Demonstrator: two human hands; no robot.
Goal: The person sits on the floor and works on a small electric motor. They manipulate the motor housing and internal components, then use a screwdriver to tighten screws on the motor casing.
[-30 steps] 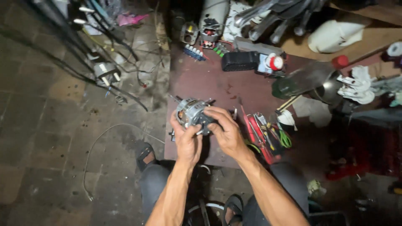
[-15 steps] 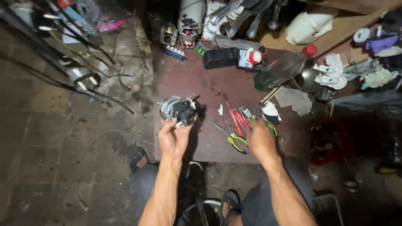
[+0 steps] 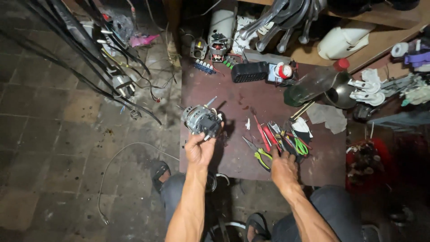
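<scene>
My left hand [image 3: 199, 150] holds a small grey electric motor [image 3: 201, 120] with a thin shaft sticking up, lifted just over the left part of a dark red board [image 3: 233, 96]. My right hand [image 3: 284, 166] rests palm down at the board's near right, fingers reaching into a pile of hand tools [image 3: 280, 139]: pliers with green-yellow handles, red-handled tools and screwdrivers. I cannot tell whether its fingers grip any of them.
A black box [image 3: 249, 71], a red-and-white spool [image 3: 283, 71], a dark bottle [image 3: 313, 83] with a red cap and a metal bowl [image 3: 339, 92] sit at the board's far side. Black cables [image 3: 80, 58] hang at the left. A loose wire [image 3: 121, 154] lies on the tiled floor.
My right hand let go of the motor and moved right to the tool pile. The left hand alone keeps the motor, now raised slightly and tilted.
</scene>
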